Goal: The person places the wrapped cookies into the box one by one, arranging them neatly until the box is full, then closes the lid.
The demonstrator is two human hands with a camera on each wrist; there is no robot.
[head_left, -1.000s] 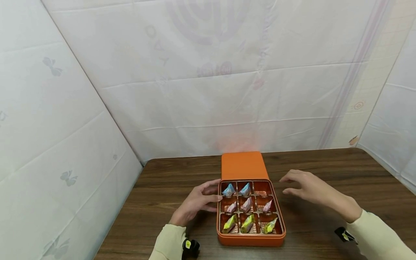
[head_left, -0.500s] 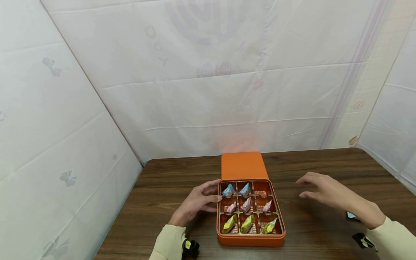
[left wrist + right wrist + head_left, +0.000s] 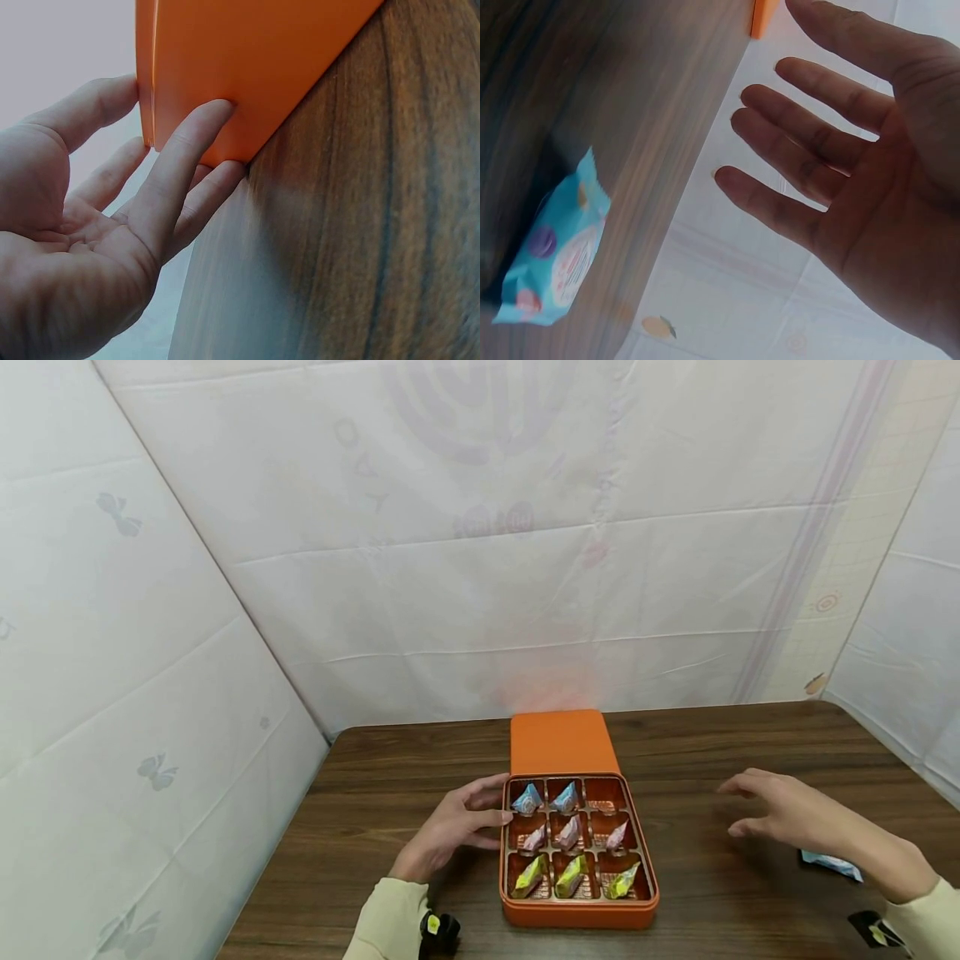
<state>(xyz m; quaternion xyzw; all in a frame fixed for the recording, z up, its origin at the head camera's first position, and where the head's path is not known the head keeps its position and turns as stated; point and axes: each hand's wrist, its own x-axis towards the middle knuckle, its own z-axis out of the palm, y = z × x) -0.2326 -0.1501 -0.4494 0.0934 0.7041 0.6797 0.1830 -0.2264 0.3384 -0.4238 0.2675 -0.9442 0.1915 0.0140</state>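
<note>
My left hand (image 3: 448, 831) rests straight fingers (image 3: 196, 129) against the square orange 9-compartment candy box (image 3: 579, 914) at frame centre. My right hand (image 3: 795, 817) hovers spread and empty at lower right, near a light-blue candy wrapper (image 3: 831, 863) on the dark wooden desk (image 3: 375, 793).

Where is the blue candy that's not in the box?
In the head view, the blue candy lies on the table, right of the orange box, just under the right hand.

Matt orange card box (image 3: 562, 742) — glossy foil-wrapped sweets (image 3: 572, 874) — on smooth wood-grain table (image 3: 720, 752).
</note>
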